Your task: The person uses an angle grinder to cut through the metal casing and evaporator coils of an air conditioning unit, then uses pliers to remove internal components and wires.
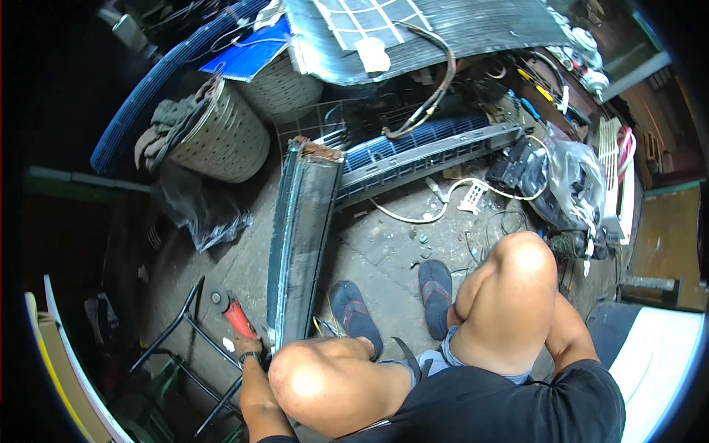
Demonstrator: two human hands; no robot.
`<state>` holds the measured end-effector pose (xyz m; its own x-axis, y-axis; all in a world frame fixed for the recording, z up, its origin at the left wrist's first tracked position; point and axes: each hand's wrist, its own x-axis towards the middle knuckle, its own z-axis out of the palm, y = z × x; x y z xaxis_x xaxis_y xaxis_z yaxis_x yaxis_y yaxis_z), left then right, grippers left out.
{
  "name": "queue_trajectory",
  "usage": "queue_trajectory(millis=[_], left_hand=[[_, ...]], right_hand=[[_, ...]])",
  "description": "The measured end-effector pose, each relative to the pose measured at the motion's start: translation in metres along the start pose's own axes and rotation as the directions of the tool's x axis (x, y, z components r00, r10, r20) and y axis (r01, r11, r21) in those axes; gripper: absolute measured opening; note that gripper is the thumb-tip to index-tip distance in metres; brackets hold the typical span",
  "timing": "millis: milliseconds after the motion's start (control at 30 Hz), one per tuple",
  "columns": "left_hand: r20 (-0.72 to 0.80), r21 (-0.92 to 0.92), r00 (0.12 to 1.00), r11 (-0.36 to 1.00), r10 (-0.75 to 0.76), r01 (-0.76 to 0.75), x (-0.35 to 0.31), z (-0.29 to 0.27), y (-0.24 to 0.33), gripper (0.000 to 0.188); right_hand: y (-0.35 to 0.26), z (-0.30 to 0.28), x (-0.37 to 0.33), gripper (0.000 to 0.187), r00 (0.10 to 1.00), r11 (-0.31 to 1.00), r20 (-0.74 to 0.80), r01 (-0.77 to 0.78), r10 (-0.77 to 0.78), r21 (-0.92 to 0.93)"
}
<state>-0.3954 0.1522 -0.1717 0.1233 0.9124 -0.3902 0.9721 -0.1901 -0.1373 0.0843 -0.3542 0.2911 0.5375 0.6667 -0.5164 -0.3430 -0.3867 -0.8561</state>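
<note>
My left hand (248,345), with a dark watch on its wrist, is low on the left beside my knee. Its fingers are closed round the rear of a red angle grinder (238,320), whose grey disc end points away from me. Just right of the grinder stands a long finned coil unit (303,236), grey-black with a rusty top end. My right arm (572,332) passes behind my bent right knee, so that hand is hidden.
Left of the grinder is a black metal frame (188,317). A long grey housing (436,159) lies behind the coil unit. A perforated basket with cloths (229,136) stands far left; a clear plastic bag (576,177) sits right. Cables (413,220) and small scraps litter the floor.
</note>
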Motion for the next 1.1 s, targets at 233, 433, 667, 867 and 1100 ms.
queue_trajectory(millis=[233, 433, 667, 867, 1100], left_hand=[[0.065, -0.112, 0.996, 0.993, 0.054, -0.046, -0.022, -0.032, 0.001, 0.092], [0.07, -0.363, 0.986, 0.924, 0.152, -0.117, -0.037, -0.087, -0.02, 0.076], [0.043, -0.577, 0.952, 0.785, 0.304, -0.225, -0.071, -0.158, 0.009, 0.055], [-0.069, -0.631, 0.944, 0.719, 0.322, -0.291, -0.125, -0.231, -0.023, 0.05], [-0.183, -0.356, 0.832, 0.753, 0.524, -0.553, -0.146, -0.286, 0.028, 0.046]], right_hand=[[0.196, -0.158, 0.123, 0.034, 0.985, 0.814, 0.101, -0.057, 0.141, -0.577], [0.141, -0.214, 0.338, 0.069, 0.839, 0.945, -0.471, 0.137, -0.27, -0.297], [0.076, -0.208, 0.417, 0.033, 0.802, 0.922, -0.557, 0.356, -0.217, 0.152], [0.031, -0.164, 0.365, 0.021, 0.698, 0.861, -0.505, 0.425, -0.508, -0.28], [-0.004, -0.217, 0.262, 0.018, 0.64, 0.819, -0.546, 0.55, -0.54, -0.165]])
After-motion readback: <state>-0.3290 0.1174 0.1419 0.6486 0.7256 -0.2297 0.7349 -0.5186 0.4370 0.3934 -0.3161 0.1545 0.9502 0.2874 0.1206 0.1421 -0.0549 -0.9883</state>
